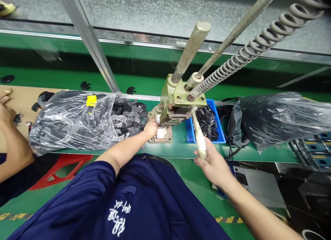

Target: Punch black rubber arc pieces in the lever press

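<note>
My right hand [212, 162] is closed around the cream-wrapped lower handle [199, 138] of an olive-green manual bench press [179, 98]. My left hand [151, 127] reaches to the press's die area, fingertips against its front edge. Whether those fingers hold a part, I cannot tell. A small white piece [161, 132] lies on the press's tan base [160, 139] just beside that hand. To its left, dark grey ring-shaped rubber parts [129, 117] are heaped against a clear plastic bag [69, 121] full of similar parts.
A blue tray [219, 129] of black parts stands right of the press, beside a black-filled plastic bag [281, 119]. A coiled spring [258, 43] wraps a long rod overhead. A co-worker's hand [6, 111] rests on a brown board [18, 98] at far left, along the green conveyor belt [165, 147].
</note>
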Demonstrator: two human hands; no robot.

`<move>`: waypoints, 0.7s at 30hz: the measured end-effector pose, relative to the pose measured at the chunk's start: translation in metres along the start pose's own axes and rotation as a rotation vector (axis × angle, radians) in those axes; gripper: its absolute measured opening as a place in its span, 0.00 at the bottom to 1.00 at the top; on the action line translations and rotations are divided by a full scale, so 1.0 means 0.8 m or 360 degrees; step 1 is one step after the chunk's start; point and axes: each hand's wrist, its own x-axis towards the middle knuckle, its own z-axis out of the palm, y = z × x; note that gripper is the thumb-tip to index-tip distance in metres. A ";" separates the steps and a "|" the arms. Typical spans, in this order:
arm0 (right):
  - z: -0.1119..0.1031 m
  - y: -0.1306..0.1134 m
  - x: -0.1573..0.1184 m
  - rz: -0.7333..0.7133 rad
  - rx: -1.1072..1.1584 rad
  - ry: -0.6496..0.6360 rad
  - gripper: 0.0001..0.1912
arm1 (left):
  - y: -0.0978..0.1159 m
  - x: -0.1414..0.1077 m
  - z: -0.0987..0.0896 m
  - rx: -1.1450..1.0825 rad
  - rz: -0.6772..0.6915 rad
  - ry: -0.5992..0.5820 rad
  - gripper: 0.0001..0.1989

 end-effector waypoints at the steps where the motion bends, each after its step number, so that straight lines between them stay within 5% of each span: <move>1: 0.011 0.005 0.000 0.0006 -0.0075 0.0037 0.38 | 0.000 0.001 0.000 -0.0016 -0.0017 -0.0003 0.10; 9: 0.038 0.023 -0.001 0.0081 -0.0174 0.0096 0.36 | -0.005 -0.020 -0.001 0.0103 0.0108 0.0043 0.16; 15: 0.043 0.028 0.002 0.0085 -0.0183 0.0141 0.36 | -0.068 -0.046 -0.023 0.0176 -0.0122 0.0224 0.17; 21: 0.041 0.026 0.003 0.0057 -0.0214 0.0159 0.36 | -0.094 -0.037 -0.043 0.0434 -0.0063 -0.0071 0.25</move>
